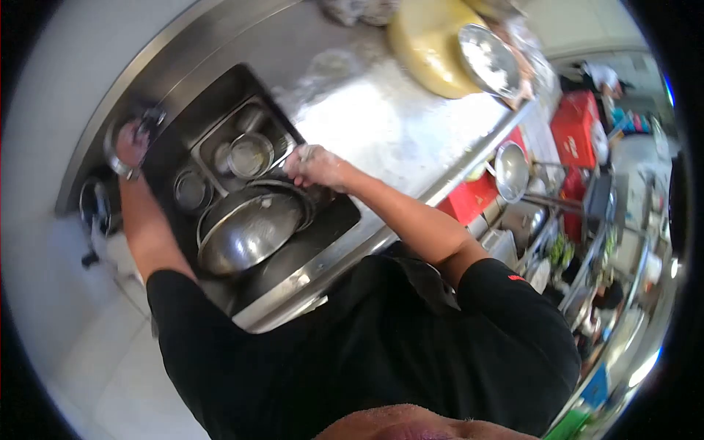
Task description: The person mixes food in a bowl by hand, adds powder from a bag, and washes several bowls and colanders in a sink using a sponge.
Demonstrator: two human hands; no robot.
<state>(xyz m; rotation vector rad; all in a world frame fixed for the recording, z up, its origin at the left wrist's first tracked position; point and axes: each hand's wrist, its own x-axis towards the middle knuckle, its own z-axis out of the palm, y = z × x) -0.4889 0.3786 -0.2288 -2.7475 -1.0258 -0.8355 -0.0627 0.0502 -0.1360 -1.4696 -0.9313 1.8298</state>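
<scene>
Steel counter (374, 117), dark sink (336, 220) set into it. Small bowl (250, 156) sits inside a metal tub (220, 130), probably to save room; big bowl (253, 233) lies tilted nearer the body, within the sink. Left hand (133, 144) blurred at a round-rimmed metal dish (111, 150), grip unclear. Right hand (315, 167) half-curled by the tub's corner; can't tell if it holds anything.

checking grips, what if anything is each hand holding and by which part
Cannot be told: the left hand is blurred at a metal rim, the right hand shows no clear grip.
</scene>
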